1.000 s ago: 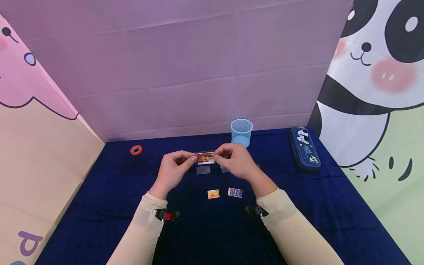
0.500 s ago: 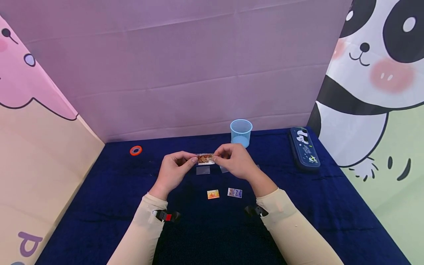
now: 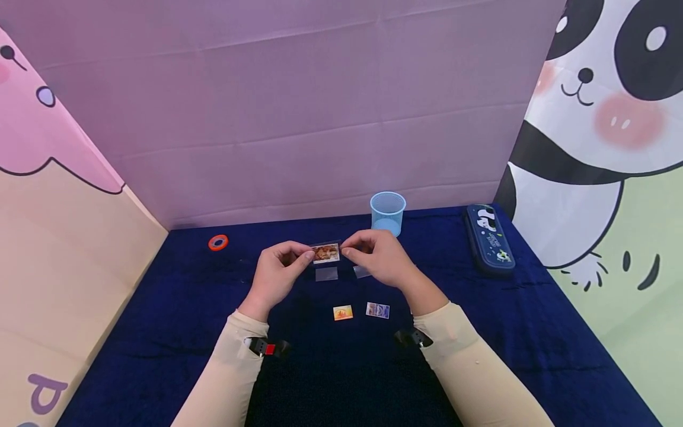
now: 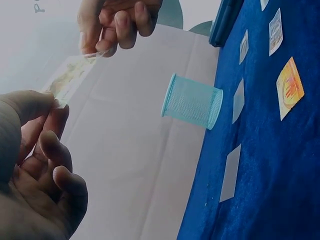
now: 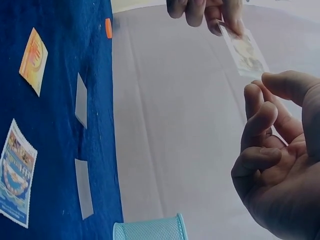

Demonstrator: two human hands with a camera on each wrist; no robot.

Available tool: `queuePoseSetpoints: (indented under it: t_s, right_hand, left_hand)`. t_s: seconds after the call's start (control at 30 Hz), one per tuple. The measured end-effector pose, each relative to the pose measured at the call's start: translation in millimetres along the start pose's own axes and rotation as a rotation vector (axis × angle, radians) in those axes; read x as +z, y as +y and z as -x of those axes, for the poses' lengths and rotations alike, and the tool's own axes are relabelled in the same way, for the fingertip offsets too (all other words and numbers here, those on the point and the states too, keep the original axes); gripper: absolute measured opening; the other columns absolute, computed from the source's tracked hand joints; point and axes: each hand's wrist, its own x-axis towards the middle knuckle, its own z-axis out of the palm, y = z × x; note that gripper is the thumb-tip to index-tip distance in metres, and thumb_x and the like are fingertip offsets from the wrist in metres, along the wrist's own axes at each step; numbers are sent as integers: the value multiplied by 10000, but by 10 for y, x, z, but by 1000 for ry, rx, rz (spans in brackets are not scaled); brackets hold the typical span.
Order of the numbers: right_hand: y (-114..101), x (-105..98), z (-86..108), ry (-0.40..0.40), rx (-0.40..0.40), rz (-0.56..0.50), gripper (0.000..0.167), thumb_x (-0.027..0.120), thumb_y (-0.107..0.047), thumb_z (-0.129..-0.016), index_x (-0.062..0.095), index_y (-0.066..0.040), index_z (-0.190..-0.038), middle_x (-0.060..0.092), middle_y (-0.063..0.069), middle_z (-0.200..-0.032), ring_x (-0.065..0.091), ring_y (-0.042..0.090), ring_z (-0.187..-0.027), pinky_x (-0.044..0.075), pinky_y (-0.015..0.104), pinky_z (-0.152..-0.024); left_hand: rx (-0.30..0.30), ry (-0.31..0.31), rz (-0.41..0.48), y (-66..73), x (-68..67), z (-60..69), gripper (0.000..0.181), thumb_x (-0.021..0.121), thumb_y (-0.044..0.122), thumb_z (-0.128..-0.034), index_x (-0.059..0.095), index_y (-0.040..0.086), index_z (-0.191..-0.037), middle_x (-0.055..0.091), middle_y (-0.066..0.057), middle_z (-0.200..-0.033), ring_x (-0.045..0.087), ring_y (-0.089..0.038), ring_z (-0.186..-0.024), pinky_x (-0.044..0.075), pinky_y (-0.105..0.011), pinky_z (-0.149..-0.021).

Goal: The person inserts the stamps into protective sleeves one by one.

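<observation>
Above the far part of the table, a brown picture stamp with a white border (image 3: 326,254) sits in a clear sleeve. My left hand (image 3: 272,276) pinches the sleeve's left end, thumb against forefinger. At the opposite end, the thumb and forefinger of my right hand (image 3: 383,261) pinch the clear edge, as the left wrist view shows. Both hands' other fingers are loosely bent. Below them on the cloth lies a clear sleeve (image 3: 326,274), and another sleeve (image 3: 361,271) is partly hidden by my right hand. Nearer to me lie a yellow stamp (image 3: 343,312) and a blue stamp (image 3: 377,310).
A light blue mesh cup (image 3: 388,213) stands at the back, behind my right hand. An orange tape roll (image 3: 218,242) lies at the back left. A dark blue pencil case (image 3: 490,240) rests at the right. Dark blue cloth (image 3: 176,308) covers the table.
The stamp in its sleeve tilted back, then turned to face the head camera again, and shifted slightly left. My right fingertips now sit beside the picture rather than over its right edge.
</observation>
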Motion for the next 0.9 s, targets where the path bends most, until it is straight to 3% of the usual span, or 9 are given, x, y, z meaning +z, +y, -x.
queuePoseSetpoints:
  t_s: [0.17, 0.33, 0.53, 0.9]
  right_hand:
    - [33, -18, -10, -21, 26, 28, 124, 708, -224, -1025, 787, -169, -1104, 716, -12, -1007, 607, 248, -812, 537, 402, -708]
    - [114, 12, -31, -50, 48, 58, 102, 714, -224, -1021, 785, -187, -1083, 705, -16, -1012, 586, 246, -800, 523, 391, -698]
    - [201, 58, -48, -95, 58, 80, 79, 721, -219, -1014, 779, -198, -1063, 699, -19, -1001, 593, 250, -808, 530, 397, -701]
    - [296, 86, 87, -165, 74, 138, 70, 728, -209, -1005, 773, -184, -1052, 683, -41, -952, 596, 218, -779, 524, 383, -678]
  left_hand:
    - [-24, 37, -1, -107, -93, -34, 116, 732, 217, -1011, 777, 121, -1056, 664, -68, -863, 537, -222, -680, 465, -276, -608]
    - [-87, 85, 20, -261, -200, -61, 148, 725, 200, -1015, 761, 69, -1074, 675, -137, -901, 546, -192, -687, 492, -261, -610]
    - [-162, 131, 7, -449, -256, -79, 138, 742, 158, -999, 768, 44, -1074, 680, -123, -902, 540, -165, -671, 480, -245, -594]
    - [-290, 133, -118, -698, -348, -69, 190, 780, 188, -967, 763, 79, -1121, 773, -83, -956, 609, -199, -822, 460, -310, -726]
